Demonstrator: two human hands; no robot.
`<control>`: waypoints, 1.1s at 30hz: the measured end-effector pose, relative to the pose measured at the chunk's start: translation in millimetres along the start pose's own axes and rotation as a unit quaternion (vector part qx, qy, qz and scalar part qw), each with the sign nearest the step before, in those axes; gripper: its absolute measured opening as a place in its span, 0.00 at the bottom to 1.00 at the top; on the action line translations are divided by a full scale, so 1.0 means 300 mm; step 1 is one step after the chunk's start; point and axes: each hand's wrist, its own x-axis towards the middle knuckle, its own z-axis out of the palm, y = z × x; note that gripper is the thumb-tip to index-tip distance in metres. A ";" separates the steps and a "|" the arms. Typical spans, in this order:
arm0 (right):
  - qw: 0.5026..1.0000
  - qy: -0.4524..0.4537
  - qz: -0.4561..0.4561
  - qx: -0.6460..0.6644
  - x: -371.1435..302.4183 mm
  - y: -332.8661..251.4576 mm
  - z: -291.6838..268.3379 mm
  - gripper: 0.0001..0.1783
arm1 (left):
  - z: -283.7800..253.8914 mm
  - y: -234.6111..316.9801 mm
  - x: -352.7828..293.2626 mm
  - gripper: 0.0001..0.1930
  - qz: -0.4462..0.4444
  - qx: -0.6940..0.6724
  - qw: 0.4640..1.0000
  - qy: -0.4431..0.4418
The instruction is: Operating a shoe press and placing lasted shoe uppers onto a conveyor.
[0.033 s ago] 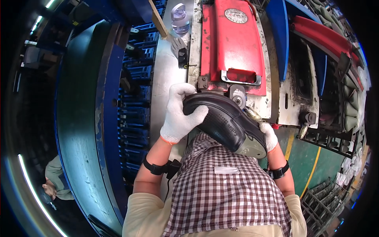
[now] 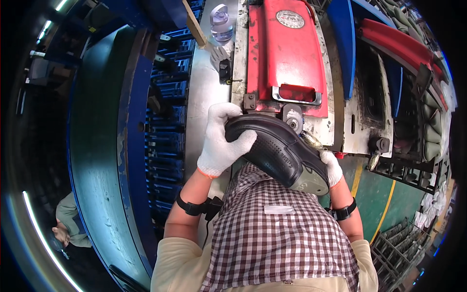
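Note:
A black leather shoe (image 2: 267,148) with small perforations is held between my two hands, in front of the red machine. A grey-green shoe last (image 2: 311,181) sticks out of its opening at the lower right. My left hand (image 2: 221,141), in a white knit glove, grips the toe, thumb on the perforated upper and fingers curled over the far edge. At the heel end, my right hand (image 2: 332,169), also gloved in white, closes on the shoe; most of its fingers are hidden behind it. Just beyond the shoe's edge sits a round metal roller part (image 2: 293,120) of the machine.
The red machine cover (image 2: 294,53) stands straight ahead. On the metal bench (image 2: 197,87) to its left are a clear bottle (image 2: 221,24) and a grey glove (image 2: 220,58). A conveyor belt (image 2: 97,146) runs along the left, with a person (image 2: 70,221) beyond. Metal racks (image 2: 401,248) stand right.

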 end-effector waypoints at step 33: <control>0.339 0.076 -0.432 -0.833 0.266 0.019 0.200 0.22 | -0.745 -0.786 -0.248 0.13 -0.346 -0.125 0.790 0.490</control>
